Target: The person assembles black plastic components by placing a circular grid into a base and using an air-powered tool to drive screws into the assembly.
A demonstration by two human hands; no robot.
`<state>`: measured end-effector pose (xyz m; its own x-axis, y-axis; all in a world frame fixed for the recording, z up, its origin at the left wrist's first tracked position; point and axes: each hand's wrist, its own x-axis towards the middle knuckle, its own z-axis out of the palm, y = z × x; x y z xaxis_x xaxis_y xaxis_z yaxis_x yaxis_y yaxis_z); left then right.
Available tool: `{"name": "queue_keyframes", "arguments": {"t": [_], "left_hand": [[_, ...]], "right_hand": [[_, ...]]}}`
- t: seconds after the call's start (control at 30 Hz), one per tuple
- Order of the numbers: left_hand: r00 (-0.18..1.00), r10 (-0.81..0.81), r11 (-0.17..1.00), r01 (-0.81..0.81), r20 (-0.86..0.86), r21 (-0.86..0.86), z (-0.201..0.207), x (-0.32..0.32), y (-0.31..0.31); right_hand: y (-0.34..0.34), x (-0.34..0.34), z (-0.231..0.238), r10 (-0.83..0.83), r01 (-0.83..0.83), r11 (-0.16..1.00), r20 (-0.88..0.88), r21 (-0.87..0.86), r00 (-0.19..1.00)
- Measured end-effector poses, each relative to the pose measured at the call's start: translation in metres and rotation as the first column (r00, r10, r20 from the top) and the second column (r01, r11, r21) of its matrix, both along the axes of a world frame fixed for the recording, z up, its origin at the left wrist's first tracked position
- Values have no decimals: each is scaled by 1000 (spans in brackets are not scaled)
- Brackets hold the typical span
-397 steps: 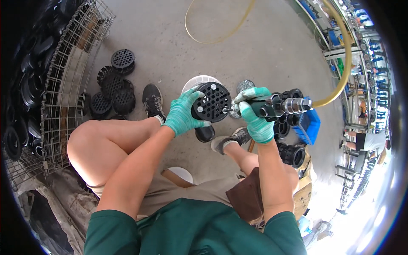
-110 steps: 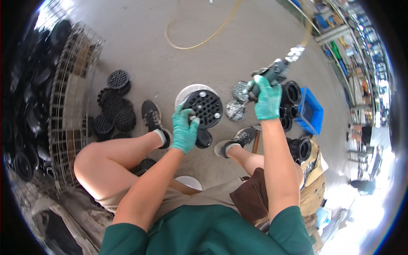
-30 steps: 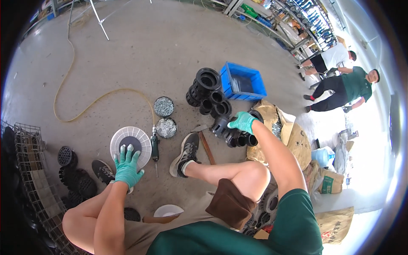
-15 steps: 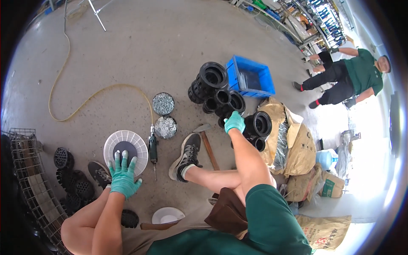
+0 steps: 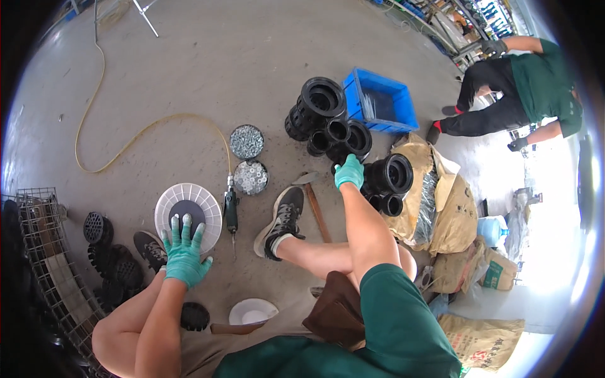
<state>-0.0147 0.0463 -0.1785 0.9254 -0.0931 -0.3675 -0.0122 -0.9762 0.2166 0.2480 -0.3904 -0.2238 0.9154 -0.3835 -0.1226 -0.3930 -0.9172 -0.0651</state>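
Note:
My left hand (image 5: 184, 253), in a green-coated glove, lies flat with fingers spread on a round white ribbed disc (image 5: 164, 217) with a grey centre. The disc rests on the floor by my left shoe. Out to the right, my gloved right hand (image 5: 350, 172) closes on a black plastic fitting (image 5: 340, 153) in a cluster of round, hollow black fittings; its fingertips are partly hidden. Another large black fitting (image 5: 320, 97) stands just beyond, and more black fittings (image 5: 394, 174) lie right of that hand.
An air screwdriver (image 5: 231, 211) on a yellow hose lies beside dishes of screws (image 5: 246, 142) and washers (image 5: 251, 177). A hammer (image 5: 317, 211) is near my right shoe. Around are a blue crate (image 5: 381, 101), paper sacks (image 5: 457, 211), a wire cage (image 5: 57, 264) and a standing co-worker (image 5: 523, 88).
My view has shifted slightly. The co-worker at the right has moved closer. My left hand stays on the disc, and my right hand remains at the black fittings.

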Motion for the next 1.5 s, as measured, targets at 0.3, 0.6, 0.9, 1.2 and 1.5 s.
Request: {"name": "queue_keyframes", "arguments": {"t": [0.3, 0.6, 0.9, 1.2, 1.5], "left_hand": [[999, -4, 1000, 4, -52, 10, 3, 4, -7], [998, 23, 999, -21, 51, -43, -2, -9, 5], [952, 42, 962, -121, -303, -245, 99, 42, 57], [687, 532, 843, -376, 495, -385, 281, -152, 225], [11, 924, 254, -766, 383, -590, 143, -416, 240]], "right_hand": [[-37, -1, -5, 67, -68, 998, -61, -18, 996], [21, 4, 69, 148, -181, 962, -165, -206, 975], [95, -56, 137, 834, -658, 551, -349, 513, 427], [157, -124, 191, 940, -756, 341, -223, 559, 259], [169, -77, 193, 951, -818, 309, -163, 484, 263]]}}
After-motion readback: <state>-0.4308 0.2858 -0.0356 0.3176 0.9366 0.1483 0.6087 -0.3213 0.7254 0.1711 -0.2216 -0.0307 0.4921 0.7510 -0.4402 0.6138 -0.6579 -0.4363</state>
